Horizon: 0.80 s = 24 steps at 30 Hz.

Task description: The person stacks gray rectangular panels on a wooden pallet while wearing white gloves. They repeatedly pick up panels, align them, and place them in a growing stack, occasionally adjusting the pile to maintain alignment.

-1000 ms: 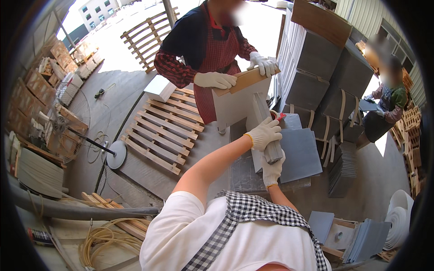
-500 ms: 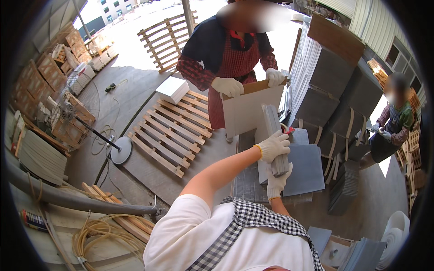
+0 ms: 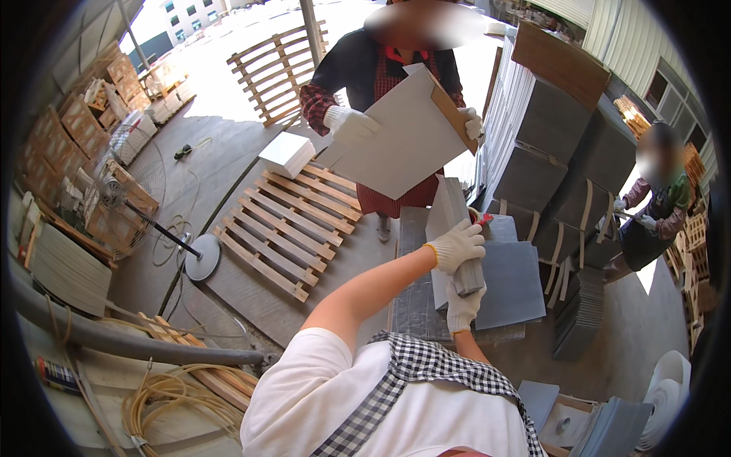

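Both my hands, in white knitted gloves, grip a stack of thin grey tiles [image 3: 451,199] standing on edge on the dark worktable [image 3: 413,305]. My left hand [image 3: 458,247] wraps over the top edges, fingers closed. Below it, my right hand [image 3: 462,306] is closed round the stack's near end, its fingers partly hidden. A flat grey tile [image 3: 512,283] lies just right of them. Beyond my left hand sits a small red object [image 3: 480,217], too small to name. Across the table a gloved co-worker holds up a large white sheet [image 3: 400,137] with a brown strip along one edge.
A wooden pallet [image 3: 282,228] carries a white box [image 3: 287,154] at left, near a standing fan [image 3: 202,257]. Tall strapped grey stacks [image 3: 560,114] rise at right. Another person [image 3: 655,209] works beyond them. Coiled hose [image 3: 179,400] and a white roll [image 3: 666,400] lie nearby.
The co-worker has raised and tilted the white sheet, its brown strip now facing right. My hands stay on the tile stack almost unmoved. The person at far right has shifted slightly.
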Available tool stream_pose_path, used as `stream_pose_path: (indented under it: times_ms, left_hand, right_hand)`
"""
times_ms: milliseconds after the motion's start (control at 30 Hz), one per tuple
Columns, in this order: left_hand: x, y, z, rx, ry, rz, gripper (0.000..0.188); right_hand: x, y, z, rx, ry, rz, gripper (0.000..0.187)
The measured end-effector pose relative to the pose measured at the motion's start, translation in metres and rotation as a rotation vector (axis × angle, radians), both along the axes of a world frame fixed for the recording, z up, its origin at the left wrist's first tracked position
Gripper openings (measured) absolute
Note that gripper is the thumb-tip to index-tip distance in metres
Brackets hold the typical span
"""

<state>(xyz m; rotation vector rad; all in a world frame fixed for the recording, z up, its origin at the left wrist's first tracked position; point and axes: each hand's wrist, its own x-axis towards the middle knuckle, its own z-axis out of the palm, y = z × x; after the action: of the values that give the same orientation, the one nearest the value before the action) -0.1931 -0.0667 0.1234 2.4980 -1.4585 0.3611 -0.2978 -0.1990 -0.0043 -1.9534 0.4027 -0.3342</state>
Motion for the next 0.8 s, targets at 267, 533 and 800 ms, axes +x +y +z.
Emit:
stream_pose_path:
  times_ms: [267,533,800]
  left_hand:
    - [-0.001,-0.001,0.002,0.007,0.034,0.004,0.050]
    - [0.005,-0.004,-0.002,0.050,-0.005,-0.004,0.057]
    - [0.004,-0.004,-0.001,0.075,0.006,0.014,0.061]
  right_hand:
    - [-0.001,0.002,0.005,-0.010,-0.064,-0.032,0.082]
    - [0.000,-0.003,0.006,-0.028,0.081,0.003,0.084]
    - [0.000,-0.002,0.001,0.004,0.019,0.005,0.082]
